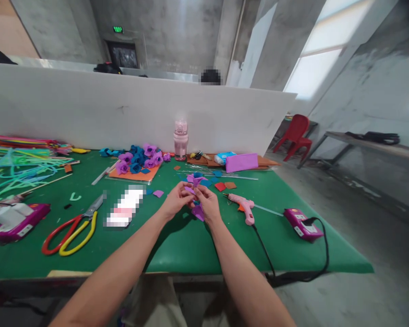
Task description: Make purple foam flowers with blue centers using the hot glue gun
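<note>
Partway through shaping a small purple foam petal piece (197, 210), pinched between fingers of left hand (176, 201) and right hand (209, 204); finished purple and blue foam roses (139, 161) beyond fingertips, loose cut foam petals (221, 184) just past, pink glue gun (244, 209) beside right fingers.

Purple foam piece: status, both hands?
Left hand and right hand both pinch the purple foam piece above the green table. Pink glue gun lies right of them, apart. Nothing blocking.
</note>
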A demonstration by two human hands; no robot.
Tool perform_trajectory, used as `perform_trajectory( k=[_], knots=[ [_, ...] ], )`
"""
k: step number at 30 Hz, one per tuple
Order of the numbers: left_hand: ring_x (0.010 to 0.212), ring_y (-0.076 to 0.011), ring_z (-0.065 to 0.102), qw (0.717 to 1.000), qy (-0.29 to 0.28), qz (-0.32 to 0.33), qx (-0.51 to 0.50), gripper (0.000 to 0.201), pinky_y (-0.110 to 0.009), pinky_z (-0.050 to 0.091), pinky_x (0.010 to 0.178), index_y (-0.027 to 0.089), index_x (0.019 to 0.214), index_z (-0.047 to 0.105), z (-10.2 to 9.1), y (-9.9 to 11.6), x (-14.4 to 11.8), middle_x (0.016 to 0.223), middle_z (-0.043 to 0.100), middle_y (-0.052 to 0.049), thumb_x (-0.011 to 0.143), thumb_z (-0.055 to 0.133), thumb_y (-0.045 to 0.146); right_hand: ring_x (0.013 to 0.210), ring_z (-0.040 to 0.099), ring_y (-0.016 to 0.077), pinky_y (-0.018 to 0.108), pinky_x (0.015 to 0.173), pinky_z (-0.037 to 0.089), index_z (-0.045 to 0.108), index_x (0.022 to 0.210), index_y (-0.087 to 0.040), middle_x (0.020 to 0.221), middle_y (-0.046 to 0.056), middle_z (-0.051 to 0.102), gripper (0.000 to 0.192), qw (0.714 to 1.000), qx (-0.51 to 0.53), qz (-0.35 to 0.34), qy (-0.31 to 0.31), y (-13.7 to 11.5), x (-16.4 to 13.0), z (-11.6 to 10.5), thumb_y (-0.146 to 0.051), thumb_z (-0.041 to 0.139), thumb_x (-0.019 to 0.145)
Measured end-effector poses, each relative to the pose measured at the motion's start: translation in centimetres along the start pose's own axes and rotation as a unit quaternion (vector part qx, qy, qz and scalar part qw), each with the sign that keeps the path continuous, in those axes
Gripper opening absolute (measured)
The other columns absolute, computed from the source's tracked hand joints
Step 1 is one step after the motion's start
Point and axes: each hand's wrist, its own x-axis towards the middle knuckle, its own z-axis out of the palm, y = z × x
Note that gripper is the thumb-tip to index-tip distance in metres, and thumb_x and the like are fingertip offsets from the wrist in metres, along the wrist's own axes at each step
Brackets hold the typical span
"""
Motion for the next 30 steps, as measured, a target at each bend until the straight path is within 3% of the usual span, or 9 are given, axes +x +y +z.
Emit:
perform_trajectory(
  k=[7,14,20,25,30],
  knots=[
    [0.043,-0.0093,0.056,0.999,0.031,0.002,0.018,0.034,-0.022,0.045,0.047,0.020,0.086,0.040,0.3,-0.4,0.3,0.060,0.061,0.007,0.067,0.065,0.030,0.077,0.059,0.0157,0.028,0.066,0.048,0.065,0.067,-0.018,0.092,0.004,0.063,0.018,1.000,0.017,0.005,-0.006,-0.8,-0.5,0.3,-0.034,0.071,0.060],
    [0.044,-0.0101,0.057,0.997,0.039,0.039,0.056,0.019,-0.022,0.045,0.048,0.017,0.081,0.047,0.1,-0.2,0.2,0.059,0.061,0.004,0.070,0.061,0.025,0.066,0.057,0.0127,0.027,0.065,0.047,0.065,0.080,-0.019,0.078,0.001,0.063,0.024,0.999,0.011,-0.003,-0.031,-0.8,-0.4,0.1,-0.035,0.070,0.063],
    [0.043,-0.0097,0.055,0.995,0.049,0.042,0.070,0.024,-0.023,0.045,0.046,0.016,0.081,0.051,-0.1,-0.2,0.2,0.062,0.062,0.001,0.072,0.060,0.036,0.075,0.057,0.0140,0.027,0.069,0.044,0.063,0.084,-0.020,0.081,0.002,0.063,0.023,0.999,-0.005,-0.034,-0.035,-1.0,-0.2,-0.3,-0.036,0.067,0.068],
    [0.041,-0.0095,0.054,0.992,0.087,0.047,0.082,0.024,-0.024,0.044,0.046,0.016,0.075,0.053,-0.2,-0.2,0.2,0.066,0.064,0.000,0.071,0.062,0.039,0.072,0.055,0.0131,0.026,0.066,0.043,0.064,0.084,-0.020,0.082,0.002,0.063,0.021,0.999,0.003,-0.025,-0.034,-1.0,-0.2,-0.4,-0.035,0.065,0.070],
    [0.047,-0.0117,0.055,0.980,0.138,0.079,0.118,0.022,-0.025,0.045,0.053,0.017,0.073,0.055,-0.5,-0.4,0.3,0.049,0.057,0.004,0.070,0.064,0.037,0.067,0.053,0.0118,0.024,0.062,0.042,0.065,0.084,-0.020,0.081,0.001,0.063,0.020,0.999,-0.005,-0.013,-0.030,-1.2,-0.3,-0.5,-0.036,0.063,0.070]
  ],
)
